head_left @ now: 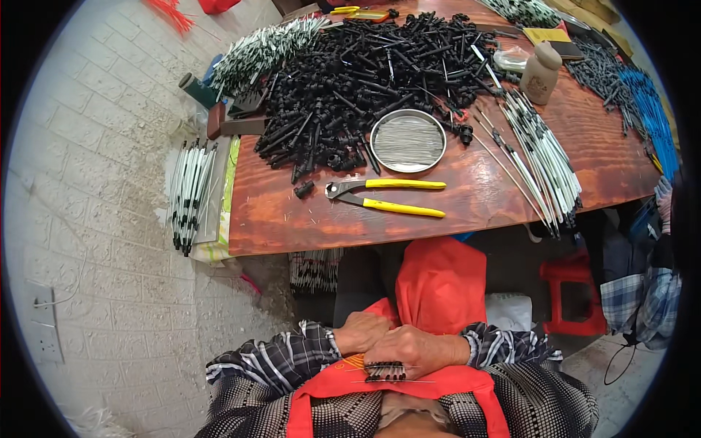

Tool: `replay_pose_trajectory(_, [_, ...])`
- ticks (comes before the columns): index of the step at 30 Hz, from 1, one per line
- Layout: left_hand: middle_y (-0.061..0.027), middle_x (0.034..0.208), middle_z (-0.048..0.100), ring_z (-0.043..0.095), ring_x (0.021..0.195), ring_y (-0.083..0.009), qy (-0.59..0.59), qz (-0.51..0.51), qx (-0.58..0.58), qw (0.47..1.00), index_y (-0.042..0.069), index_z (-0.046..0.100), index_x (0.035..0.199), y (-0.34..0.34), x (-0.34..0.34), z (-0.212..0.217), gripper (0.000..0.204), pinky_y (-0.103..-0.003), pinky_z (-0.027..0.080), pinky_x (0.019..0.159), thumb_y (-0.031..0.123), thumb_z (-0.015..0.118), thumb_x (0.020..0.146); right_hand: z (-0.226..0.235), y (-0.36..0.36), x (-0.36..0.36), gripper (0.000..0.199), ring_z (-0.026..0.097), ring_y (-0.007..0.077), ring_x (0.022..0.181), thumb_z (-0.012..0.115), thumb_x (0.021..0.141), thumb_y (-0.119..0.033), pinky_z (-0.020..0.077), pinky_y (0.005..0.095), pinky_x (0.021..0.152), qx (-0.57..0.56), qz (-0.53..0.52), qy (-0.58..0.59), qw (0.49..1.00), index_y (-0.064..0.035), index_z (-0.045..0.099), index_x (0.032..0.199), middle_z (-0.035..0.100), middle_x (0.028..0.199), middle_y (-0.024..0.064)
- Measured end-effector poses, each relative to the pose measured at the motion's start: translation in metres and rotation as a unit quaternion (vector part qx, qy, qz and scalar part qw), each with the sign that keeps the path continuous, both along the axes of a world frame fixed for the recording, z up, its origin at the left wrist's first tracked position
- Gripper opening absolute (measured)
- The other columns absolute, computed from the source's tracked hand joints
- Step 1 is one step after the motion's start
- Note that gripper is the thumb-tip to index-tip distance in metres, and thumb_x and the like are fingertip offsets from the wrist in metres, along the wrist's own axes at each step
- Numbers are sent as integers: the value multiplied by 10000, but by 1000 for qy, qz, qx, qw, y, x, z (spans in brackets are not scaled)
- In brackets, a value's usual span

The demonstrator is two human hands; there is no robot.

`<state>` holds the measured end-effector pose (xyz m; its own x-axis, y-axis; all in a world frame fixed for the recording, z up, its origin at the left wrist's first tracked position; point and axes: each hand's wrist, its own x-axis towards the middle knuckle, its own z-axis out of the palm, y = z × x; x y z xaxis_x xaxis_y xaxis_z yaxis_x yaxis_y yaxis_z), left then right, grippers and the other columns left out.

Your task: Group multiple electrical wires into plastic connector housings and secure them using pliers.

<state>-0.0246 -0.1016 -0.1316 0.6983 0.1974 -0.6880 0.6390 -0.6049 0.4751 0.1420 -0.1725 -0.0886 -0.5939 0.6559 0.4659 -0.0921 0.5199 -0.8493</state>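
My left hand point(361, 333) and my right hand point(410, 350) are close together in front of my chest, over a red apron point(343, 381). Both have curled fingers. From beneath my right hand's fingers juts a row of thin rods with black ends point(387, 371), gripped by that hand. A fine needle-like wire crosses by the rods. What my left hand's fingers close on is hidden. Beyond the hands, on the wooden table point(292, 226), lie end-cutting pliers with yellow handles point(404, 209) and a round tin of thin metal pins point(374, 152).
A large heap of black plastic parts point(321, 109) covers the table's middle. White rods lie in bundles at the left edge point(191, 197) and right point(544, 160). A beige bottle point(541, 73) stands at the back right. A red stool point(573, 296) and another person's checked sleeve point(624, 299) are right.
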Motion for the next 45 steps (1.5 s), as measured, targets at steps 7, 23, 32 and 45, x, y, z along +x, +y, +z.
replay_pose_trajectory(7, [-201, 1366, 484, 568, 1163, -279, -391, 10, -37, 920, 96, 430, 1417, -15, -7, -65, 530, -365, 460, 978, 359, 497, 962, -6, 5, 1, 310, 651, 323, 916, 702, 814, -138, 525, 396, 784, -2, 10, 10, 1000, 0, 622, 1079, 666, 982, 145])
replay_pose_trajectory(23, [-116, 1181, 618, 595, 1095, -281, -386, 327, -452, 735, 16, 610, 1160, -39, -1, -46, 361, -410, 472, 971, 272, 554, 911, -6, -8, -9, 435, 651, 333, 991, 693, 819, -144, 526, 399, 854, -22, -22, 10, 999, -37, 609, 1232, 675, 1101, 157])
replay_pose_trajectory(32, [-118, 1126, 642, 619, 1045, -260, -340, 363, -505, 705, 3, 631, 1121, -56, -7, -51, 336, -383, 495, 923, 262, 561, 919, 8, -23, -19, 195, 661, 316, 683, 663, 856, -170, 519, 377, 602, -32, -39, 23, 998, -11, 668, 971, 691, 809, 154])
replay_pose_trajectory(45, [-122, 1048, 678, 653, 974, -229, -322, 350, -518, 711, -16, 663, 1066, -76, -15, -52, 310, -343, 528, 852, 248, 572, 931, 58, -37, -15, 247, 665, 195, 660, 667, 828, -119, 530, 306, 620, -79, -59, -82, 992, 37, 669, 1019, 689, 784, 158])
